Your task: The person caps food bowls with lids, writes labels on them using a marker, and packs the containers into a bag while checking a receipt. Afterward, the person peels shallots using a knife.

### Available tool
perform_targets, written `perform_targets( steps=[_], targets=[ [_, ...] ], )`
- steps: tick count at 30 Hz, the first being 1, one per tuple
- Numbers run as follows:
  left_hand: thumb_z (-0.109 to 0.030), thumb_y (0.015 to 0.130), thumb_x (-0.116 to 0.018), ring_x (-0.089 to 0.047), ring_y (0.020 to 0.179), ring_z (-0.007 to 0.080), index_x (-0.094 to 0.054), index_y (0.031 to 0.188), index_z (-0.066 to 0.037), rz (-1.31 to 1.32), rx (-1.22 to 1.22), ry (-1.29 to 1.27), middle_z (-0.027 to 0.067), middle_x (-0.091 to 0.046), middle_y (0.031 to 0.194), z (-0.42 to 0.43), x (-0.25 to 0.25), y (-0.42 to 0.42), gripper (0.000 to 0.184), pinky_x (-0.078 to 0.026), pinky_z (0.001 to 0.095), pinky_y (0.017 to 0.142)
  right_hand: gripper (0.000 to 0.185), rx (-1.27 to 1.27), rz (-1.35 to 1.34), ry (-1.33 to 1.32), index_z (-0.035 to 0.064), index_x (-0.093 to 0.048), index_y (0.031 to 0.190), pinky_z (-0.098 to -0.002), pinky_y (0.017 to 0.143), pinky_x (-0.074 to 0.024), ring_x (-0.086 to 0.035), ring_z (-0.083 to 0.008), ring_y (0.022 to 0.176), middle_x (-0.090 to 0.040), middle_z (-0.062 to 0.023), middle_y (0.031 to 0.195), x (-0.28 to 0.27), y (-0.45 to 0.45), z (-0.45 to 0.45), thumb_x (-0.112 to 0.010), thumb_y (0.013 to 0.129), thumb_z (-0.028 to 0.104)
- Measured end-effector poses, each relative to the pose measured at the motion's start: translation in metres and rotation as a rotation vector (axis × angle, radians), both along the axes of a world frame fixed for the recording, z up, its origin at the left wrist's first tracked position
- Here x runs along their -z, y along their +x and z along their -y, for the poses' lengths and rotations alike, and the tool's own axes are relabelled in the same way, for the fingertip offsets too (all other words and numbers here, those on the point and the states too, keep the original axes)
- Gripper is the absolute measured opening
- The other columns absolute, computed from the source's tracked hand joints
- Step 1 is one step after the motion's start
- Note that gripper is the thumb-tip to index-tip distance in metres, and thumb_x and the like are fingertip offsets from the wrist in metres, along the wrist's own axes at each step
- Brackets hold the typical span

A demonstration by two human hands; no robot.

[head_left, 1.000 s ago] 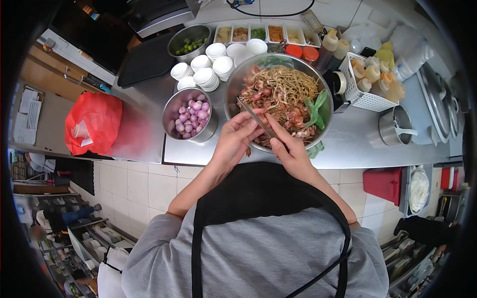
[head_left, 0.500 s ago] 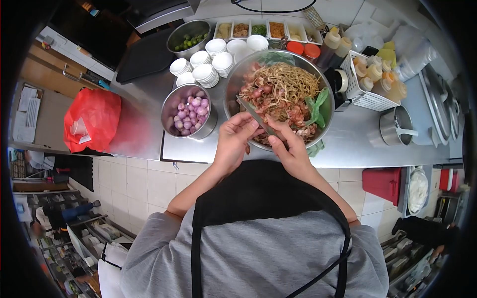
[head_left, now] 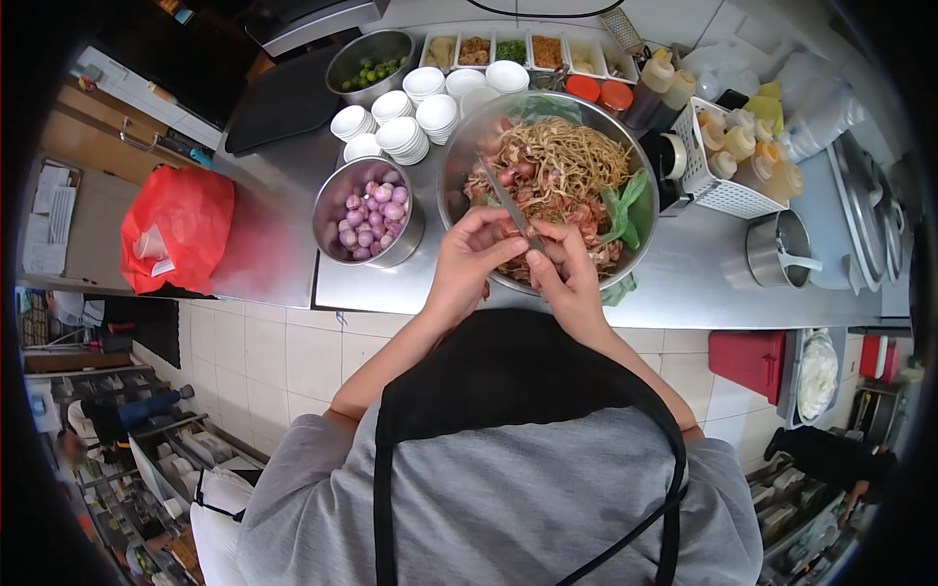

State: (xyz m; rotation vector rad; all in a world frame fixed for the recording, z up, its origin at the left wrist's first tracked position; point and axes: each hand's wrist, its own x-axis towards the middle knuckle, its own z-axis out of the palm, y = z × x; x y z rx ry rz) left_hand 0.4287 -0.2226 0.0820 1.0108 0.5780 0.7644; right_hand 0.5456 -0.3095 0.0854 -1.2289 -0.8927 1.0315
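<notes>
My right hand is closed on a knife, whose blade points up and left over the near part of a large metal bowl. Close beside it, my left hand is closed in a pinch near the blade; what it holds is too small and hidden to name. The large bowl holds unpeeled shallots, reddish skins, a heap of dry roots and a green plastic bag. Left of my hands stands a metal pot with peeled purple shallots.
Stacked white bowls, a bowl of limes and trays of toppings stand behind. A white basket of bottles and a small pot are at right. A red bag lies left. Other people are at the lower edges.
The knife has turned a little more upright between my hands, and my fingers have shifted around it. The view has moved slightly.
</notes>
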Motion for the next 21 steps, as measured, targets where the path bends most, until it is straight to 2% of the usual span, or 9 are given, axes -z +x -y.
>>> perform_targets(
  steps=[1, 3, 7, 9, 11, 14, 16, 21],
  targets=[
    [0.004, 0.076, -0.058, -0.054, 0.081, 0.0109, -0.050, 0.102, 0.000, 0.010, 0.011, 0.026, 0.0040, -0.055, 0.087, -0.002, 0.001, 0.001, 0.027, -0.045, 0.0249, 0.073, 0.026, -0.002, -0.001, -0.004, 0.0031, -0.042, 0.110, -0.0203, 0.063, -0.0409, -0.051, -0.0056, 0.072, -0.060, -0.0070, 0.092, -0.004, 0.001, 0.000, -0.049, 0.086, 0.007],
    [0.006, 0.075, -0.058, -0.054, 0.081, 0.0111, -0.050, 0.102, 0.000, 0.013, -0.045, 0.080, 0.0042, -0.055, 0.088, -0.005, 0.003, 0.003, 0.029, -0.045, 0.0246, 0.073, 0.031, -0.077, -0.172, -0.027, 0.0054, -0.039, 0.115, -0.0179, 0.055, -0.0362, -0.044, -0.0031, 0.062, -0.058, -0.0039, 0.081, -0.010, 0.003, -0.002, -0.048, 0.085, 0.006],
    [0.007, 0.074, -0.058, -0.053, 0.082, 0.0116, -0.049, 0.104, 0.001, 0.023, -0.126, 0.167, 0.0049, -0.055, 0.091, -0.007, 0.003, 0.005, 0.032, -0.044, 0.0241, 0.075, 0.030, -0.108, -0.114, -0.093, 0.0077, -0.041, 0.115, -0.0167, 0.048, -0.0306, -0.039, -0.0023, 0.054, -0.052, -0.0002, 0.068, -0.008, 0.007, -0.003, -0.047, 0.086, 0.007],
    [0.005, 0.075, -0.058, -0.054, 0.083, 0.0118, -0.049, 0.104, 0.002, 0.034, -0.138, 0.192, 0.0053, -0.055, 0.092, -0.009, 0.006, 0.005, 0.031, -0.044, 0.0243, 0.076, 0.030, -0.137, -0.194, -0.138, 0.0096, -0.041, 0.117, -0.0164, 0.043, -0.0267, -0.037, -0.0022, 0.049, -0.046, 0.0020, 0.060, -0.004, 0.010, -0.005, -0.047, 0.087, 0.010],
    [0.004, 0.075, -0.058, -0.054, 0.084, 0.0119, -0.049, 0.104, 0.002, 0.047, -0.146, 0.220, 0.0058, -0.055, 0.093, -0.012, 0.008, 0.005, 0.031, -0.044, 0.0245, 0.077, 0.031, -0.146, -0.171, -0.130, 0.0097, -0.041, 0.117, -0.0164, 0.042, -0.0255, -0.035, -0.0022, 0.047, -0.046, 0.0020, 0.060, -0.002, 0.011, -0.006, -0.046, 0.087, 0.011],
    [0.002, 0.076, -0.059, -0.053, 0.087, 0.0121, -0.050, 0.104, 0.003, -0.074, -0.086, 0.229, 0.0066, -0.056, 0.094, -0.016, 0.008, 0.002, 0.029, -0.044, 0.0252, 0.078, 0.031, -0.150, -0.144, -0.123, 0.0098, -0.041, 0.117, -0.0167, 0.041, -0.0246, -0.034, -0.0026, 0.045, -0.046, 0.0017, 0.058, -0.001, 0.014, -0.006, -0.046, 0.087, 0.012],
    [-0.001, 0.077, -0.058, -0.053, 0.090, 0.0133, -0.051, 0.102, 0.003, -0.131, -0.045, 0.134, 0.0077, -0.056, 0.095, -0.017, 0.005, 0.002, 0.027, -0.045, 0.0265, 0.079, 0.031, -0.148, -0.140, -0.124, 0.0098, -0.040, 0.118, -0.0168, 0.041, -0.0249, -0.034, -0.0030, 0.044, -0.046, 0.0015, 0.058, -0.001, 0.017, -0.006, -0.047, 0.087, 0.013],
    [-0.006, 0.079, -0.057, -0.054, 0.092, 0.0142, -0.051, 0.104, 0.003, 0.017, 0.027, 0.001, 0.0086, -0.056, 0.097, -0.019, 0.004, -0.006, 0.027, -0.046, 0.0286, 0.081, 0.031, -0.045, -0.106, -0.170, 0.0101, -0.040, 0.118, -0.0182, 0.040, -0.0265, -0.035, -0.0049, 0.043, -0.046, 0.0002, 0.056, 0.007, 0.040, -0.008, -0.048, 0.088, 0.014]
  ],
)
